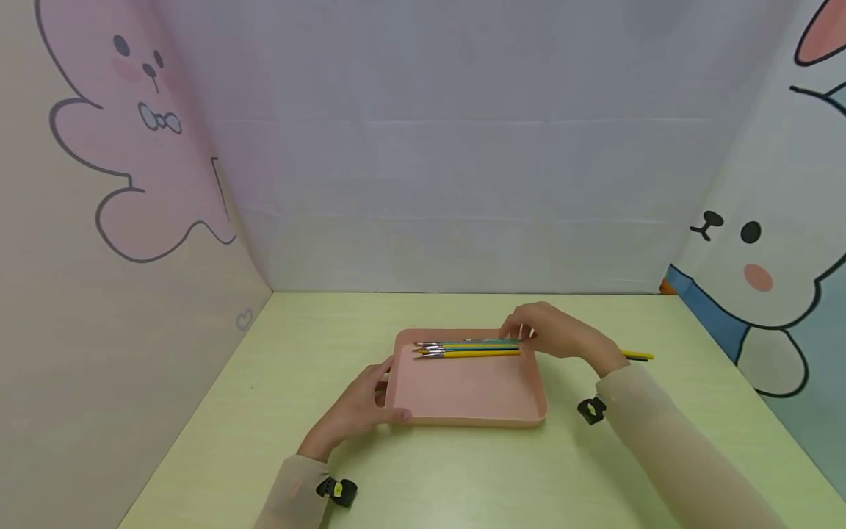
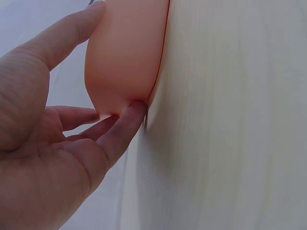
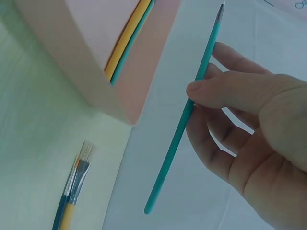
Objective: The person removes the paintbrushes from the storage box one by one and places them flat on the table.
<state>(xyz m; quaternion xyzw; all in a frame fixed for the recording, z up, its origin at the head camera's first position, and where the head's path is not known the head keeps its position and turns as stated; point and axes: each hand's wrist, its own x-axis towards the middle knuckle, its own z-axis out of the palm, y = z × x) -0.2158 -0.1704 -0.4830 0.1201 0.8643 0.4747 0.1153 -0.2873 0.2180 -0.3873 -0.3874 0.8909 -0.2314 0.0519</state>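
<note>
My left hand (image 1: 357,405) holds the left side of a shallow pink tray (image 1: 463,400). Its thumb lies by the front left corner, and the fingers reach along the side; the left wrist view shows them against the tray wall (image 2: 122,52). Over the tray's back right corner is my right hand (image 1: 551,329). It pinches a slim green paintbrush (image 3: 178,130) between thumb and fingers, bristle end toward the left. Several paintbrushes (image 1: 479,353) with yellow and green handles lie side by side along the tray's back, bristles left.
On the table right of the tray, partly behind my right wrist, lie a yellow flat paintbrush (image 3: 67,218) and a dark blue paintbrush (image 3: 61,211). A white curtain (image 1: 456,169) closes the back, and cartoon-printed panels (image 1: 760,294) stand at both sides of the pale table (image 1: 463,477).
</note>
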